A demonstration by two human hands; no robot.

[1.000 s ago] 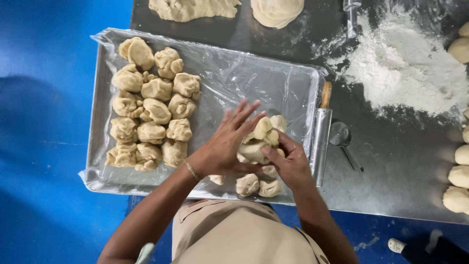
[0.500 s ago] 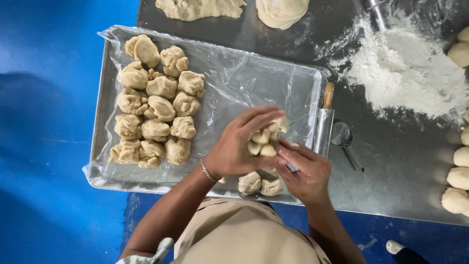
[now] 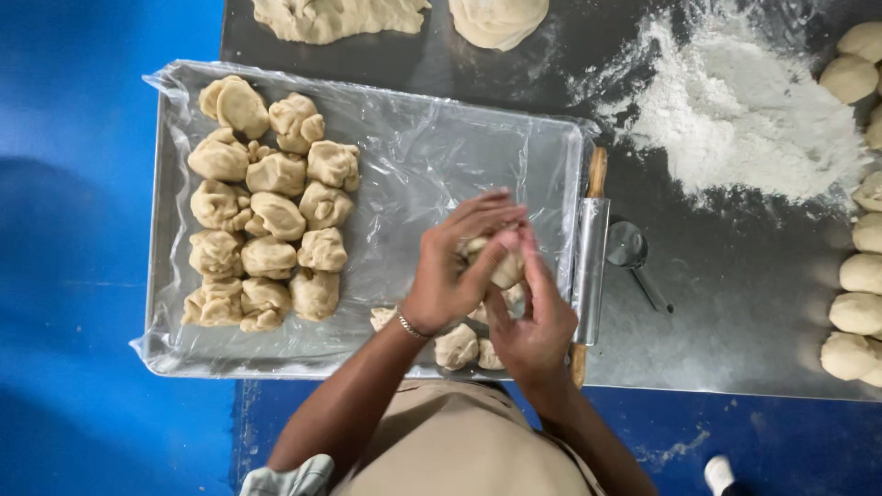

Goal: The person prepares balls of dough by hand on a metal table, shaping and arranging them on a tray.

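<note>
Dough piece, soft, lumpy, between fingers

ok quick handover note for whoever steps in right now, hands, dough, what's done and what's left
Left hand: fingers curled over a dough piece, holding it above the tray.
Right hand: under and beside the same piece, pinching it with the left.
Done: about fourteen shaped pieces in rows on the tray's left side, on plastic film; a few more lie at the near edge below the hands.
Left: the piece in hand is not set down; round dough balls wait along the table's right edge.
Nearby: rolling pin by the tray's right rim, flour pile, small scoop, two dough slabs at the far edge.
</note>
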